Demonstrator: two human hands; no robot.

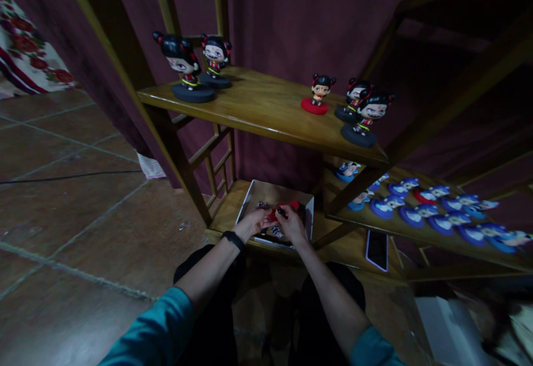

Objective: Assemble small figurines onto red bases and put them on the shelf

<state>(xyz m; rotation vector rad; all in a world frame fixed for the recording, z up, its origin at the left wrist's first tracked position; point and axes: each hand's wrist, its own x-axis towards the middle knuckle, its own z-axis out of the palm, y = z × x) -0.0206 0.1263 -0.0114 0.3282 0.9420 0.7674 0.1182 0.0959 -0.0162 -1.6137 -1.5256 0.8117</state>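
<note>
Both hands are together over a shallow white cardboard box point(308, 219) on the low shelf. My left hand point(254, 221), a dark band on its wrist, is closed on the edge of a red base point(272, 214). From the other side my right hand point(292, 226) pinches a small dark-topped figurine point(279, 210) at that base. Whether figurine and base are joined I cannot tell. Small black-and-white pieces point(276, 231) lie in the box below my fingers, and more red shows behind my right hand.
Big-headed figurines on round bases stand on the wooden shelf point(266, 116) above. One has a red base point(315, 106). Several blue and purple figurines point(416, 213) line the lower right shelf. A phone point(377, 250) lies below them. A slanting wooden post point(353, 188) is right of the box.
</note>
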